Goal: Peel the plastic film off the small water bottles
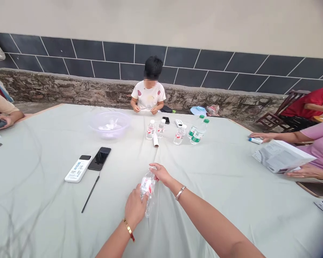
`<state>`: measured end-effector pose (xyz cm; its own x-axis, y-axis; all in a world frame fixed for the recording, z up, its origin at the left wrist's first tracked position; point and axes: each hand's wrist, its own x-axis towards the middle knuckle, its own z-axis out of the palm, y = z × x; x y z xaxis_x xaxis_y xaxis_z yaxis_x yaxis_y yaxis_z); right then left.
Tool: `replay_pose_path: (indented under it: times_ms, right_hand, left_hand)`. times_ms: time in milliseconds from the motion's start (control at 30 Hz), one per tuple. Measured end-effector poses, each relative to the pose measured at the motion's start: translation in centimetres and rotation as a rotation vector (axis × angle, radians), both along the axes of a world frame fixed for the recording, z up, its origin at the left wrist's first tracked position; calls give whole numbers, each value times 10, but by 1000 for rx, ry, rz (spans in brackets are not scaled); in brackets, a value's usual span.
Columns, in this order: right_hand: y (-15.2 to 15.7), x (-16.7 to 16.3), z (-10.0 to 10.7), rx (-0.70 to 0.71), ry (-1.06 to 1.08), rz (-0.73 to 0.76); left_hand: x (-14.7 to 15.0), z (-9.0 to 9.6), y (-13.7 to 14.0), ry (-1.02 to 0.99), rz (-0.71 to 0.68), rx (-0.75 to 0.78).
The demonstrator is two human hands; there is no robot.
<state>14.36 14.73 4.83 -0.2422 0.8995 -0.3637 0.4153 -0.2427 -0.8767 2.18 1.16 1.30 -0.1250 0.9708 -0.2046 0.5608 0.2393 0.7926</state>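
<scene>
A small clear water bottle (147, 190) with a red-and-white label lies tilted over the pale green tablecloth (218, 186), held between both hands. My left hand (135, 208) wraps its lower body. My right hand (160, 173) grips its top end, where the cap is hidden by the fingers. A gold bracelet is on my left wrist and a silver one on my right.
Several water bottles (177, 133) stand mid-table beside a clear plastic bowl (109, 124). A white remote (78, 168), a black phone (99, 158) and a thin black stick (90, 194) lie at left. A child (148, 94) sits opposite; other people's arms rest at both sides.
</scene>
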Motion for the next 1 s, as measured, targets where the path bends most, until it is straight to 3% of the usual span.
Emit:
replay_pose_path:
  times_ms: [100, 167, 300, 433, 533, 667, 800, 1000]
  right_hand:
    - [-6, 30, -3, 292, -323, -11]
    - [-14, 60, -7, 415, -609, -8]
    - [-45, 111, -26, 349, -923, 69]
    - [-67, 124, -34, 356, -941, 81]
    - [-67, 112, -17, 316, -863, 42]
    - [-57, 81, 11, 383, -741, 64]
    - [-60, 60, 20, 419, -721, 85]
    - [-123, 80, 15, 454, -599, 118]
  left_hand:
    - [10, 7, 1, 244, 2, -82]
    - [12, 10, 2, 309, -19, -105]
    - [9, 12, 2, 280, -41, -149]
    - [6, 11, 0, 236, -59, -174]
    - [7, 10, -1, 240, -64, -189]
    - [8, 6, -1, 287, -65, -217]
    - [4, 1, 1, 262, -70, -225]
    - [-4, -6, 4, 167, -41, -212]
